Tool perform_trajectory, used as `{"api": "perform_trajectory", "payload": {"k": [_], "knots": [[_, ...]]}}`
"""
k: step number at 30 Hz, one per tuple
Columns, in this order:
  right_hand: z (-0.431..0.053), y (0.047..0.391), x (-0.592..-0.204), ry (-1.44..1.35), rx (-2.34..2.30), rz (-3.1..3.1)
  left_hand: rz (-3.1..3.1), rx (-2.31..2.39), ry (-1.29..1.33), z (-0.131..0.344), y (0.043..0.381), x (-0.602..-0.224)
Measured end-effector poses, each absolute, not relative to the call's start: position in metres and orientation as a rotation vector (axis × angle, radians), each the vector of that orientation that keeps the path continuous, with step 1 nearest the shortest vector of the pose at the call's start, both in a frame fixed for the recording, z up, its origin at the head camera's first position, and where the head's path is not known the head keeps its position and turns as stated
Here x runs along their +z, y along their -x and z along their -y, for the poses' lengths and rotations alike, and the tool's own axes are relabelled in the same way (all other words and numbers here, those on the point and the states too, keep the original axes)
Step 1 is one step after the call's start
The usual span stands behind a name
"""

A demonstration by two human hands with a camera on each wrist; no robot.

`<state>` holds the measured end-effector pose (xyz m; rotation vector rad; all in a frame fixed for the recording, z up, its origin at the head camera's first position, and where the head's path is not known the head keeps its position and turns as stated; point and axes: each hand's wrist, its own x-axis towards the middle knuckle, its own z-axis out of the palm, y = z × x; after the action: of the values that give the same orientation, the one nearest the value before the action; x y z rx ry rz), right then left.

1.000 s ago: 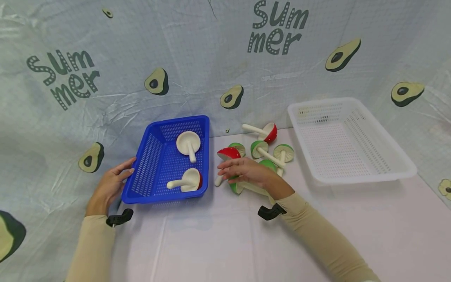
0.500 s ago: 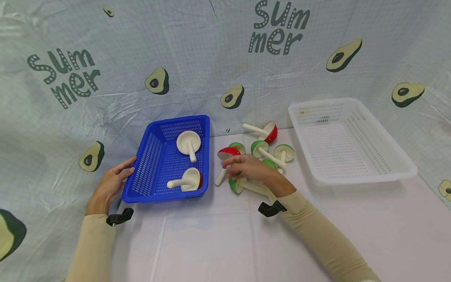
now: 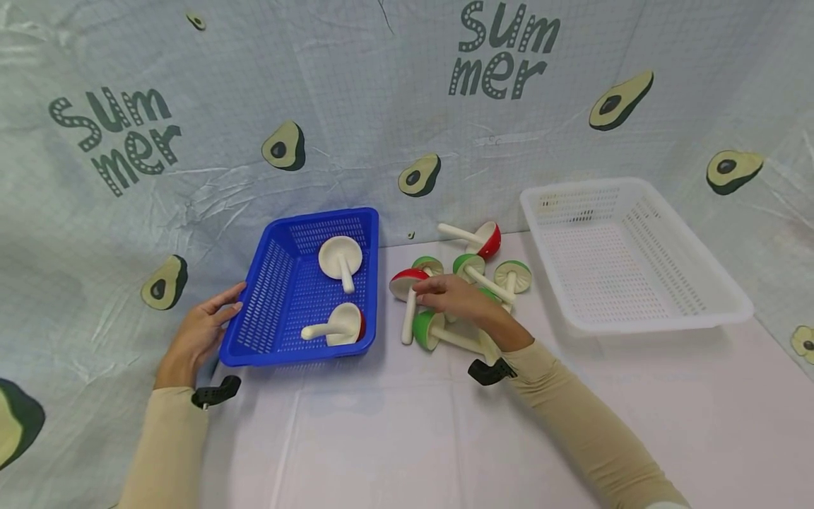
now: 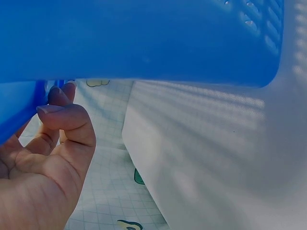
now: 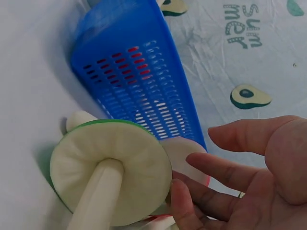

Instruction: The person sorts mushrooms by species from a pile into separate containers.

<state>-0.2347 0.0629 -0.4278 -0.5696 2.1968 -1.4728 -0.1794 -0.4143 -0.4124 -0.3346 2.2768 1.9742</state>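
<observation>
A: How is the left hand (image 3: 198,329) placed?
B: It is held at the left rim of the blue basket (image 3: 280,304), thumb and fingers bent at the edge; whether the rim is pinched cannot be told.
A: And the right hand (image 3: 458,298)?
B: It is partly opened, thumb and index finger set apart; the fingertips are placed at the red-capped mushroom (image 3: 403,285), and no firm grip is shown.
A: Where is that mushroom found?
B: On the tabletop (image 3: 356,438), between the blue basket and the green-capped mushroom (image 3: 432,332), by whose cap it is partly hidden in the right wrist view.
A: What is contained in the basket?
B: An upper mushroom (image 3: 340,259) and a lower mushroom (image 3: 345,326). At far right, a white basket (image 3: 636,261) is seen.
</observation>
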Motion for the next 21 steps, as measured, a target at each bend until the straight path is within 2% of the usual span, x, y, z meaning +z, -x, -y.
{"api": "perform_trajectory", "payload": {"k": [21], "knots": [[-0.062, 0.246, -0.45, 0.841, -1.205, -2.194, -2.281, 1.954, 0.332, 0.415, 0.179, -0.411]]}}
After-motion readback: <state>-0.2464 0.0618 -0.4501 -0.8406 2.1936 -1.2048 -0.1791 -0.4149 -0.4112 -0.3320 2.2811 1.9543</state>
